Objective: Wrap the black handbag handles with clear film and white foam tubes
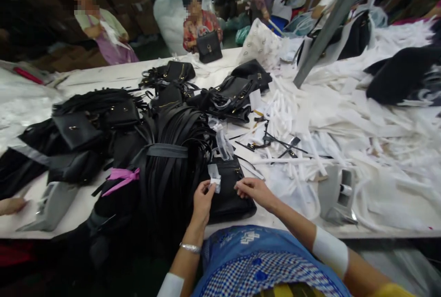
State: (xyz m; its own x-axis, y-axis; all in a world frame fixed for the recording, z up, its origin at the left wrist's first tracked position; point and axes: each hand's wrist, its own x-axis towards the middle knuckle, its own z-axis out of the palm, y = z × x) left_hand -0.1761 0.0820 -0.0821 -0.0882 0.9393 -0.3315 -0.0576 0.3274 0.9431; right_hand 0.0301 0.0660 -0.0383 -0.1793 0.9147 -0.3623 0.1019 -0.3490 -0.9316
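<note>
My left hand (pixel 204 196) pinches a small white tag (pixel 216 182) with clear plastic on it, above the left part of a black bag (pixel 229 191). The bag lies flat at the table's front edge, just ahead of my blue apron. My right hand (pixel 253 190) hangs over the bag's right side, its fingers pressed together near the bag's zipper; whatever they may hold is too small to name. Beside the bag on the left is a big bundle of black straps (pixel 168 164) bound with a grey band.
Black bags (pixel 77 129) and a pink tie (pixel 122 177) are at the left. White strips (pixel 296 122) cover the right side, near a tape dispenser (pixel 337 193). A slanted grey pole (pixel 325 30) rises there. People stand across the table; another person's hand (pixel 13 206) is far left.
</note>
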